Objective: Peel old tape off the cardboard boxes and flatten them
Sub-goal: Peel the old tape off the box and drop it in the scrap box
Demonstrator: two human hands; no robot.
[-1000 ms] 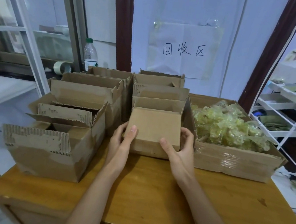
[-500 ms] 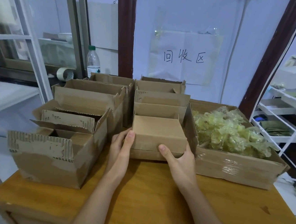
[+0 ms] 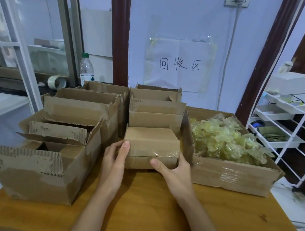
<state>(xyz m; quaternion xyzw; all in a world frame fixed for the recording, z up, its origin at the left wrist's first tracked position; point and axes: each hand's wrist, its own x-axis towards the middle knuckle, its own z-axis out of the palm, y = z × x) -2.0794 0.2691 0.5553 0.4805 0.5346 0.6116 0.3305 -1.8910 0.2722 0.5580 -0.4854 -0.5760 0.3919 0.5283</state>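
Observation:
A small closed cardboard box (image 3: 151, 143) with shiny clear tape along its front edge sits at the middle of the wooden table (image 3: 148, 208). My left hand (image 3: 114, 160) holds its left side, thumb up on the top corner. My right hand (image 3: 174, 171) grips its right front corner, thumb across the front face. Behind it stand several open boxes (image 3: 155, 112), and more open boxes with torn flaps (image 3: 37, 160) stand to the left.
A wide taped box (image 3: 231, 175) full of crumpled yellowish tape (image 3: 225, 141) sits on the right. A tape roll (image 3: 56, 82) and a water bottle (image 3: 86, 70) stand behind on the left. A white wire rack (image 3: 284, 128) is beyond the table's right edge.
The small box has tilted so its top flattens away and the taped front edge shows. My right thumb has slid onto the front face. The view has dropped closer.

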